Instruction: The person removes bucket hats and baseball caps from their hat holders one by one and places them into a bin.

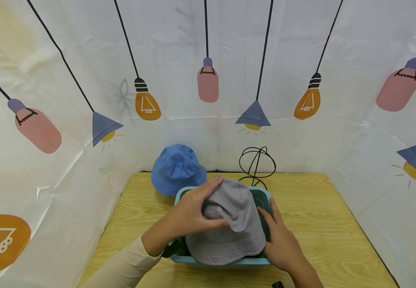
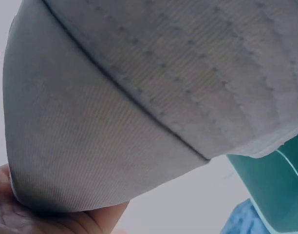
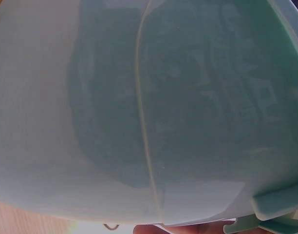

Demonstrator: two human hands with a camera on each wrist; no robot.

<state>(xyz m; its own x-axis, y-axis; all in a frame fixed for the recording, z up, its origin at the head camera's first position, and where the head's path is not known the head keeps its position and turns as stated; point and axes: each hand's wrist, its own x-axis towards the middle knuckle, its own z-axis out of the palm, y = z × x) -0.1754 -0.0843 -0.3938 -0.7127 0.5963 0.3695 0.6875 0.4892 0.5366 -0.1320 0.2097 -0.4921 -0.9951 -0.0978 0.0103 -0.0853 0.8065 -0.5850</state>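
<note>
A grey bucket hat (image 1: 226,224) lies over the teal plastic basket (image 1: 222,260), its brim toward the near rim. My left hand (image 1: 189,210) holds the hat by its crown, thumb across the front and fingers at the top. Close up in the left wrist view, the hat (image 2: 105,126) shows its stitched brim, with part of the left hand (image 2: 56,219) beneath the crown. My right hand (image 1: 283,240) grips the right rim of the basket, fingers reaching over to the inside. The basket's wall (image 3: 105,97) fills most of the right wrist view.
A blue bucket hat (image 1: 178,170) sits behind the basket at the back left of the wooden table (image 1: 312,224). A black wire stand (image 1: 258,164) rises at the back right. A small black object (image 1: 277,284) is at the near edge. Lamp-printed white sheeting (image 1: 186,132) surrounds the table.
</note>
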